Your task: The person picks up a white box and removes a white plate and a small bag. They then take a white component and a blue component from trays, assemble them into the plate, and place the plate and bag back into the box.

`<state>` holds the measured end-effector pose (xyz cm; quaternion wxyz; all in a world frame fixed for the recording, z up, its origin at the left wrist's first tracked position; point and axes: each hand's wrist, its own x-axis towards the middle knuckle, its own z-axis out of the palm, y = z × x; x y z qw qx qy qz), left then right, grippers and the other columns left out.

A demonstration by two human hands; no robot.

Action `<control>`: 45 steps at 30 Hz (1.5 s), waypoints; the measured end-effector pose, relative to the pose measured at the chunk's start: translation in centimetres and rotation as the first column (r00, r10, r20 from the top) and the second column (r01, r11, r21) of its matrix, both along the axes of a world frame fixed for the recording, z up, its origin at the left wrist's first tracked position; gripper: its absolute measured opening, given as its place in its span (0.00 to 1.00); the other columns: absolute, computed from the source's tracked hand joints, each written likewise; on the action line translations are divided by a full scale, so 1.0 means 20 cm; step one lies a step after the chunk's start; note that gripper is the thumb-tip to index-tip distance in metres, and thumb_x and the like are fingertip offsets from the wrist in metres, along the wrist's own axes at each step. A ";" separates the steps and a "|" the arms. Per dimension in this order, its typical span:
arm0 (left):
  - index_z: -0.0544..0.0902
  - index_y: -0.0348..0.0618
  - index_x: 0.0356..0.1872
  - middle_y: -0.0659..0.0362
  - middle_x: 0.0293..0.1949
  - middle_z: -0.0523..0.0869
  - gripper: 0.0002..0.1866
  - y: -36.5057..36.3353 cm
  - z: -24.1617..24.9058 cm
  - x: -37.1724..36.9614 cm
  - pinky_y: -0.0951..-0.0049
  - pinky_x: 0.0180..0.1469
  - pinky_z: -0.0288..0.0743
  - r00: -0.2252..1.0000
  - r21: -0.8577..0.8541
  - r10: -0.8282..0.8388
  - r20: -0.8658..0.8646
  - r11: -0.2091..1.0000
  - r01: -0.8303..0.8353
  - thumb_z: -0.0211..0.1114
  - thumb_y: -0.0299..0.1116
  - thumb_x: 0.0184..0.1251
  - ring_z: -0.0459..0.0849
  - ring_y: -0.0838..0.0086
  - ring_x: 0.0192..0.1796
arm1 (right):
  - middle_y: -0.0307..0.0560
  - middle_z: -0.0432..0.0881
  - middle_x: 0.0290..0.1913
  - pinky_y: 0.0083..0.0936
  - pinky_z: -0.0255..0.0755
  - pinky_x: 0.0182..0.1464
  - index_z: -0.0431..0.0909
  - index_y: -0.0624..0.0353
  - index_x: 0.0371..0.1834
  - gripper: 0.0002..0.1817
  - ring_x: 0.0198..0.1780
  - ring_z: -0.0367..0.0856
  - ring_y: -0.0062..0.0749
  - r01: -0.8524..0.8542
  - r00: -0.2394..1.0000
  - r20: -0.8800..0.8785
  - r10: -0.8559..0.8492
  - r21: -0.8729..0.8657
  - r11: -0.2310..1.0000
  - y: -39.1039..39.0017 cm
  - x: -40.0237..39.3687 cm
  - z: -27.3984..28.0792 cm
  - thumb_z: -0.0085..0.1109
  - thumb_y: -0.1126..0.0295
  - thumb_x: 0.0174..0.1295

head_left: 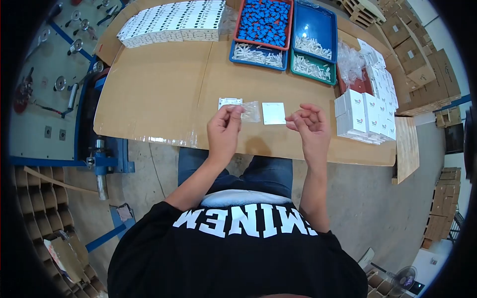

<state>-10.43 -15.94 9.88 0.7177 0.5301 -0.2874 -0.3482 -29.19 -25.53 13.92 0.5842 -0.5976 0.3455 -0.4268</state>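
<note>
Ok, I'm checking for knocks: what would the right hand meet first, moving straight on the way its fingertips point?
The right hand would probably meet the square white plate, just past its fingertips. Its height above the cardboard is unclear, though, so it might pass over.

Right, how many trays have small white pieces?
3: front blue tray, partly under the red tray; back blue tray, right of both; green tray, partly under it. More may be hidden.
</note>
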 end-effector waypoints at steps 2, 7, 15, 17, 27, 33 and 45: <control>0.85 0.39 0.42 0.71 0.24 0.74 0.13 0.05 0.02 0.02 0.82 0.27 0.56 0.997 -0.016 -0.010 -0.075 1.000 0.009 0.62 0.39 0.82 0.66 0.89 0.25 | 0.47 0.87 0.45 0.25 0.85 0.46 0.77 0.63 0.59 0.14 0.49 0.89 0.31 0.041 0.999 0.028 -0.044 0.103 0.994 0.06 0.00 -0.01 0.62 0.77 0.73; 0.84 0.39 0.42 0.70 0.24 0.74 0.14 0.12 0.08 -0.04 0.83 0.27 0.58 0.996 -0.006 -0.010 -0.088 1.000 0.009 0.63 0.41 0.82 0.67 0.88 0.26 | 0.46 0.87 0.52 0.25 0.86 0.46 0.80 0.62 0.57 0.11 0.51 0.89 0.32 -0.179 0.984 0.033 0.176 0.134 0.975 0.22 0.10 0.06 0.58 0.75 0.76; 0.83 0.38 0.44 0.69 0.25 0.76 0.14 0.17 0.08 -0.06 0.82 0.30 0.63 0.993 -0.018 -0.111 0.030 0.994 0.112 0.64 0.41 0.81 0.70 0.87 0.27 | 0.47 0.88 0.52 0.26 0.88 0.43 0.83 0.65 0.55 0.10 0.48 0.91 0.34 -0.347 0.937 0.033 0.348 0.203 0.915 0.17 0.05 0.07 0.56 0.75 0.76; 0.84 0.38 0.45 0.69 0.25 0.76 0.14 0.16 0.07 -0.06 0.82 0.30 0.63 0.985 -0.024 -0.134 0.107 0.990 0.138 0.64 0.40 0.81 0.71 0.86 0.28 | 0.48 0.88 0.50 0.27 0.88 0.41 0.84 0.66 0.53 0.10 0.48 0.91 0.35 -0.379 0.924 0.059 0.377 0.260 0.888 0.14 0.03 0.06 0.59 0.77 0.73; 0.86 0.37 0.49 0.64 0.22 0.78 0.13 0.08 0.02 0.00 0.78 0.29 0.66 0.866 -0.016 -0.225 0.446 0.966 0.258 0.63 0.37 0.81 0.74 0.83 0.26 | 0.50 0.90 0.42 0.30 0.90 0.44 0.87 0.68 0.47 0.09 0.40 0.91 0.33 -0.294 0.955 0.153 0.254 0.369 0.881 0.07 0.00 -0.07 0.69 0.80 0.64; 0.85 0.38 0.53 0.59 0.30 0.83 0.15 0.06 0.00 0.06 0.78 0.36 0.71 0.936 0.142 -0.296 0.191 0.952 0.272 0.68 0.39 0.76 0.79 0.79 0.33 | 0.48 0.90 0.38 0.25 0.87 0.41 0.89 0.67 0.44 0.08 0.35 0.90 0.31 -0.188 0.982 0.038 0.186 0.325 0.927 0.06 0.05 -0.08 0.73 0.78 0.62; 0.87 0.46 0.55 0.57 0.52 0.88 0.24 0.02 -0.02 0.21 0.60 0.67 0.67 0.433 0.079 -0.168 0.886 0.973 0.216 0.79 0.35 0.54 0.83 0.62 0.58 | 0.42 0.88 0.37 0.19 0.77 0.45 0.89 0.67 0.43 0.10 0.40 0.84 0.22 -0.205 0.957 -0.163 0.238 0.197 0.959 0.10 0.19 -0.15 0.66 0.69 0.73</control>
